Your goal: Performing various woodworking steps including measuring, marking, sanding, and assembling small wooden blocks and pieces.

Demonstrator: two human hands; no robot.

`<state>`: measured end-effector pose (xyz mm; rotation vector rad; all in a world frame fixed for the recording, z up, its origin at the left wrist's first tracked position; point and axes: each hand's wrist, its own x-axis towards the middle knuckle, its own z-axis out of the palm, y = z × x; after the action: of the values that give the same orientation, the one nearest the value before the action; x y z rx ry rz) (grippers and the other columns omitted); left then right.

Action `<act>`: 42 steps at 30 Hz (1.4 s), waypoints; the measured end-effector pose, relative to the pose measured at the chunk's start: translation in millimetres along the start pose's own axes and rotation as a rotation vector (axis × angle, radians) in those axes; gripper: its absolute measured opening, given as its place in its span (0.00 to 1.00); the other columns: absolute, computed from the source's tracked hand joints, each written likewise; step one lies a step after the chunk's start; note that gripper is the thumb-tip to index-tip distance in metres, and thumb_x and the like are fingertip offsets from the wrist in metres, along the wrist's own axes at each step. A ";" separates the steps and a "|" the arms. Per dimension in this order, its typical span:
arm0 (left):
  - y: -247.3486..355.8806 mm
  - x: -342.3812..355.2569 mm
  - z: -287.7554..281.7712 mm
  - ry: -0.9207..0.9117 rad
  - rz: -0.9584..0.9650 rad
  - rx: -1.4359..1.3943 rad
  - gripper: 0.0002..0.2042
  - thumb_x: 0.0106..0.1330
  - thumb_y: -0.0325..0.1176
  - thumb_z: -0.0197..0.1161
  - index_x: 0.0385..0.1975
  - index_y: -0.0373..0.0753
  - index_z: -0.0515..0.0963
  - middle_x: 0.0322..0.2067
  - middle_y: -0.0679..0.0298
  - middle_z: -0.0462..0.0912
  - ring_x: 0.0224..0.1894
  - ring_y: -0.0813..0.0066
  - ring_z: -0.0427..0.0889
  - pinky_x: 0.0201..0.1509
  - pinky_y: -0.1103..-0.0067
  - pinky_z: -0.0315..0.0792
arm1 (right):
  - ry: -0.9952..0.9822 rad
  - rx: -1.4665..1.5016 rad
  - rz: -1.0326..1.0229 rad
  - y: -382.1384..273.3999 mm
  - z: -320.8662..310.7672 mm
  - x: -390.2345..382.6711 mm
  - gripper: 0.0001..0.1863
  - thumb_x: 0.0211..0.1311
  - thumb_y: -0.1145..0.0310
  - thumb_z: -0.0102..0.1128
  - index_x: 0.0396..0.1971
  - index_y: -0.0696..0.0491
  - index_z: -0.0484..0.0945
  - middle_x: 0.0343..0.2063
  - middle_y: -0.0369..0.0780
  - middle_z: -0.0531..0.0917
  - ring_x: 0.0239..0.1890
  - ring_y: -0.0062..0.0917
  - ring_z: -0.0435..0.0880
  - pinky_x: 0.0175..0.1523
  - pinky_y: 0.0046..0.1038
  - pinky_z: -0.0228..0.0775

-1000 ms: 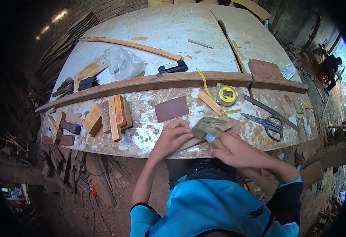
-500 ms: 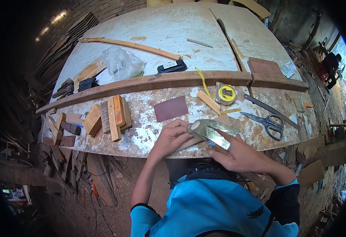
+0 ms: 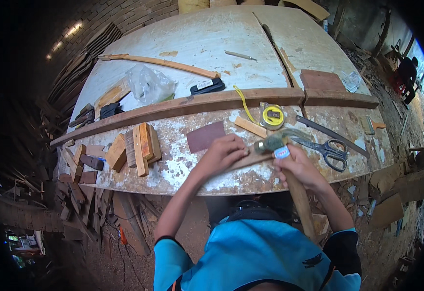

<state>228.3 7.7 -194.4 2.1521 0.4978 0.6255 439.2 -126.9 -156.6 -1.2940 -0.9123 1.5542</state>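
Hammer (image 3: 281, 145): steel head, long wooden handle, top-heavy and rigid by the look of it; gripped high on the handle, just under the head, by the right hand (image 3: 300, 167), fingers wrapped shut. Thin wooden strip (image 3: 251, 160): light, stiff, probably splits easily; lies at the bench (image 3: 183, 165) near edge, pressed flat under left hand (image 3: 221, 154) fingertips. Scissors (image 3: 329, 149) right.

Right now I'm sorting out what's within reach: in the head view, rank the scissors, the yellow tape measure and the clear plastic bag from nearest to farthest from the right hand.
From the right hand, which grips the hammer:
1. Scissors, just to its right.
2. Yellow tape measure, slightly farther, up past the hammer head.
3. Clear plastic bag, far off up-left, beyond the long wooden strip.
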 end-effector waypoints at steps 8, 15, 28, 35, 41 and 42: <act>-23.5 6.5 4.1 0.037 -0.126 -0.249 0.04 0.56 0.26 0.66 0.30 0.35 0.83 0.32 0.65 0.79 0.38 0.78 0.77 0.43 0.82 0.69 | 0.039 0.103 0.082 18.4 -24.9 22.6 0.08 0.66 0.64 0.51 0.36 0.52 0.66 0.18 0.34 0.70 0.14 0.18 0.70 0.19 0.22 0.66; -27.0 3.1 3.1 0.129 -0.105 -0.450 0.05 0.58 0.27 0.64 0.31 0.34 0.82 0.33 0.63 0.80 0.36 0.76 0.78 0.42 0.81 0.70 | 0.043 0.128 0.042 25.1 -29.2 22.1 0.11 0.67 0.63 0.51 0.41 0.55 0.67 0.18 0.34 0.71 0.14 0.17 0.70 0.18 0.21 0.66; -23.6 6.9 6.4 0.038 -0.142 -0.247 0.06 0.60 0.29 0.63 0.33 0.35 0.82 0.32 0.62 0.80 0.35 0.76 0.78 0.40 0.81 0.70 | 0.062 0.103 0.023 23.7 -28.9 19.9 0.13 0.67 0.63 0.51 0.42 0.57 0.68 0.17 0.35 0.71 0.13 0.17 0.70 0.17 0.20 0.65; -22.9 5.5 7.0 0.052 -0.084 -0.205 0.06 0.60 0.29 0.63 0.33 0.34 0.81 0.31 0.61 0.80 0.34 0.75 0.78 0.38 0.80 0.70 | 0.071 0.102 0.026 26.0 -28.2 20.3 0.12 0.67 0.64 0.50 0.42 0.57 0.68 0.17 0.35 0.71 0.13 0.17 0.70 0.17 0.20 0.65; -21.3 4.8 7.4 0.076 -0.029 -0.166 0.07 0.60 0.29 0.62 0.33 0.33 0.80 0.30 0.61 0.80 0.34 0.73 0.79 0.38 0.79 0.70 | 0.068 0.107 0.016 24.3 -26.1 20.0 0.12 0.67 0.64 0.50 0.42 0.57 0.69 0.17 0.35 0.71 0.13 0.17 0.70 0.17 0.20 0.64; -20.7 4.4 6.9 0.079 -0.029 -0.164 0.07 0.60 0.29 0.62 0.33 0.33 0.80 0.30 0.61 0.80 0.34 0.73 0.79 0.38 0.79 0.70 | 0.065 0.106 0.016 24.4 -26.0 20.3 0.12 0.67 0.64 0.50 0.42 0.57 0.69 0.17 0.35 0.71 0.13 0.17 0.70 0.17 0.20 0.64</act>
<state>233.1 18.0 -213.5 1.9682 0.5014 0.7121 459.3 -116.0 -190.7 -1.2718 -0.7705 1.5424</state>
